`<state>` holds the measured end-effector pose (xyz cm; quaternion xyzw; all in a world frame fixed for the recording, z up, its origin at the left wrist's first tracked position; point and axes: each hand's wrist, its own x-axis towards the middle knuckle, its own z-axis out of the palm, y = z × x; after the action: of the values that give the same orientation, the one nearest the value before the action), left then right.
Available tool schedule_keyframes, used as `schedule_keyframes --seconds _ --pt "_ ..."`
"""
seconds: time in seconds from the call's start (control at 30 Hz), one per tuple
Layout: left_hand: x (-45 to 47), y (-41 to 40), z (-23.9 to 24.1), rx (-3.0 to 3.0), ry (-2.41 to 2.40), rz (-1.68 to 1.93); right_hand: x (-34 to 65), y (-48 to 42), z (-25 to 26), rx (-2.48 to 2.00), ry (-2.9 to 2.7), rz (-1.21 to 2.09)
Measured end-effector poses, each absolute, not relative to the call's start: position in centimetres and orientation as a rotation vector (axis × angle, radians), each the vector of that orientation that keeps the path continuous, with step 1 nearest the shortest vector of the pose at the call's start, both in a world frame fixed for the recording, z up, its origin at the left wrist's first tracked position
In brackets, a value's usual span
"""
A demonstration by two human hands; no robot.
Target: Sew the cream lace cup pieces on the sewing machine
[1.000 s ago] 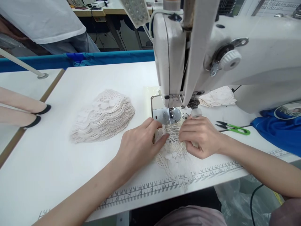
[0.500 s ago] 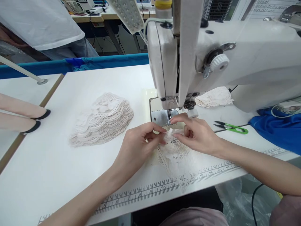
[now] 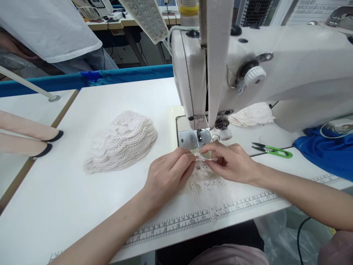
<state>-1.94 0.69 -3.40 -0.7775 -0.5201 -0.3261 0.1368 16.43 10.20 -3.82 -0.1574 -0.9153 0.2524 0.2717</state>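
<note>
Both my hands pinch the top edge of a piece of white lace fabric (image 3: 206, 184), just in front of the needle plate (image 3: 189, 139) of a white sewing machine (image 3: 292, 62). My left hand (image 3: 169, 173) has its fingers closed on the edge at the left; the fingertips are partly hidden. My right hand (image 3: 233, 162) grips the same edge at the right between thumb and forefinger. Between them the edge is gathered into a short fold. The rest of the lace hangs loosely over the table towards the printed ruler (image 3: 179, 224).
A pile of lace pieces (image 3: 121, 143) lies left of the machine. Behind the needle sits more lace (image 3: 252, 115). Green thread snips (image 3: 273, 150) and a blue cloth (image 3: 328, 151) lie at right. A person in a white shirt (image 3: 52, 29) stands beyond the table.
My left fingers have closed further over the lace edge. My right thumb and forefinger have come together on it, drawn slightly back from the needle, and the edge is now folded up between my hands.
</note>
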Motion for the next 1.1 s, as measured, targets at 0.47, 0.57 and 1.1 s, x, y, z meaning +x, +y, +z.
schedule_keyframes --seconds 0.47,0.57,1.1 --pt "-1.6 0.9 -2.8 -2.246 -1.406 -0.831 16.5 10.2 -3.7 -0.290 -2.523 0.534" --pt "-1.7 0.8 -2.9 -2.262 -1.403 -0.841 16.5 10.4 -3.8 -0.262 -2.489 0.473" --pt "-0.8 0.1 -1.6 -2.510 -2.000 -1.368 17.9 10.2 -0.9 0.014 -2.441 0.162"
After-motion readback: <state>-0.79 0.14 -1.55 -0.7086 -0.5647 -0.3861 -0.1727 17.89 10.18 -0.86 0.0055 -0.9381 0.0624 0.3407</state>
